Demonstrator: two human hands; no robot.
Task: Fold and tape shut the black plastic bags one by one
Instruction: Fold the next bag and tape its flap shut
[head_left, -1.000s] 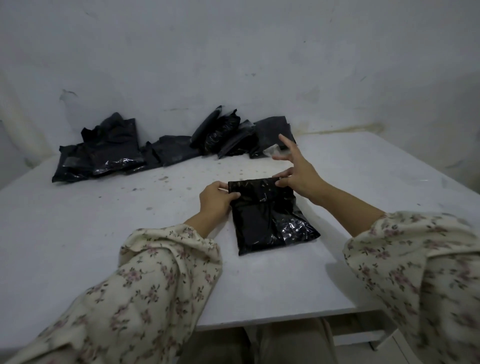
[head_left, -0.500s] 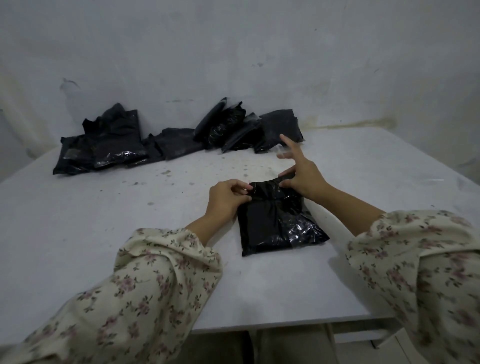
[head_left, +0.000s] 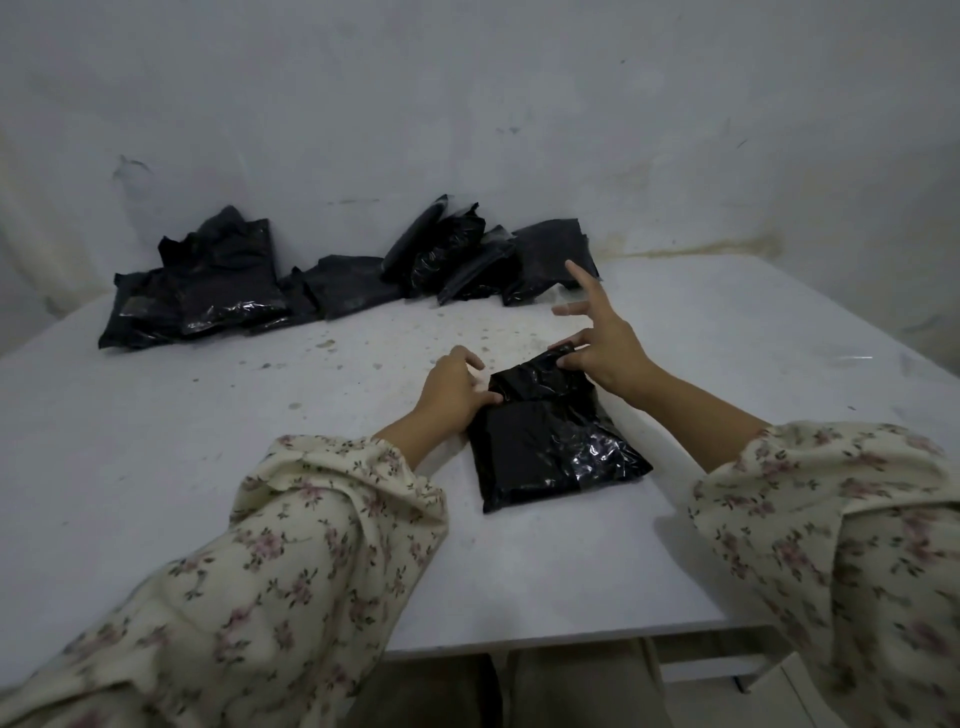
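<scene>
The left hand (head_left: 447, 387) seemingly pinches the folded black bag (head_left: 545, 447); the right hand (head_left: 605, 345) pinches its top edge.

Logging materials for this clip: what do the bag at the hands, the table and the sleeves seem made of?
The bag looks like thin glossy black plastic film: crinkles, sharp highlights. The table seems a matte white board, perhaps laminate or painted; speckled with marks. The sleeves look like soft cloth, cream with a floral print, gathered at the cuffs.
</scene>
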